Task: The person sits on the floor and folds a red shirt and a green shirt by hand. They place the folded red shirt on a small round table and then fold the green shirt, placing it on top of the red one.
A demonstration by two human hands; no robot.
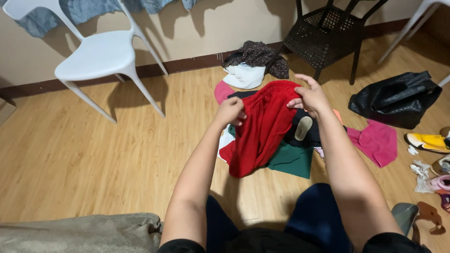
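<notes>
A red garment [261, 129] hangs in front of me above the wooden floor, its lower end reaching a heap of clothes. My left hand [229, 111] grips its left edge with closed fingers. My right hand [310, 95] pinches the upper right edge near the top fold. Under it lie a green cloth [293, 161], a black piece with a pale label [305, 129] and a pink cloth [378, 141]. My knees in dark blue trousers show at the bottom.
A white plastic chair [101, 54] stands at the left by the wall, a dark wicker chair [328, 35] at the back right. A black bag [396, 100], shoes [429, 143] and sandals lie at the right. A grey blanket [79, 233] sits bottom left.
</notes>
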